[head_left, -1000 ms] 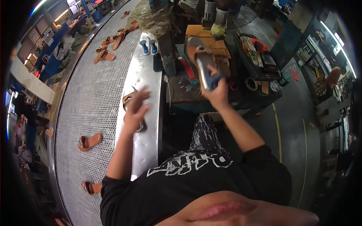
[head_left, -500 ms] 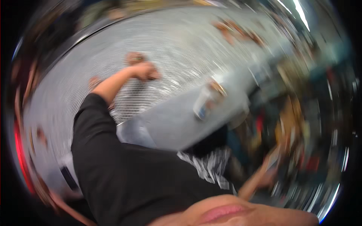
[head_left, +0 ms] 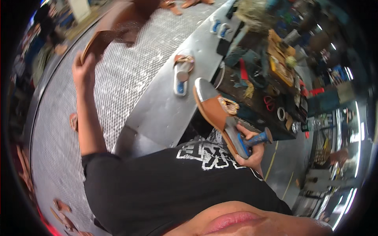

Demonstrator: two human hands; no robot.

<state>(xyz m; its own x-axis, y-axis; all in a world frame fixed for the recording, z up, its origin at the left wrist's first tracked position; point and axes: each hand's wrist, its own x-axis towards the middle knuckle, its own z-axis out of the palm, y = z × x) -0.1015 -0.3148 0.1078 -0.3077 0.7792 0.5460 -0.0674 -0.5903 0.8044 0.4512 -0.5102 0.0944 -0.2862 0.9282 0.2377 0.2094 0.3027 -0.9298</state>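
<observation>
In front of my chest, my right hand point(head_left: 255, 151) is closed round the heel end of a high-heeled slide sandal point(head_left: 217, 112). The sandal has a brown strap, a jewelled ornament, a silver footbed and a blue heel. Off to the left, above the mesh belt point(head_left: 130, 74), my left hand point(head_left: 84, 74) pinches the edge of a large brown leather-like piece point(head_left: 114, 25). That piece is smeared by motion and cut off at the top, so its kind is unclear. A similar sandal point(head_left: 182, 74) lies on the metal ledge point(head_left: 159, 92) between my hands.
More sandals point(head_left: 219, 28) sit farther along the ledge. Brown shoe parts point(head_left: 61, 206) lie on the belt at lower left, others at the top. At right stands a dark cluttered workbench point(head_left: 271, 118) with scissors point(head_left: 269, 103), a tape roll point(head_left: 281, 114) and a yellow box point(head_left: 281, 70).
The view has turned, and the ledge now runs more steeply. My left hand, earlier reaching across the belt, is now at the brown piece. The sandal in my right hand has come clearly into view.
</observation>
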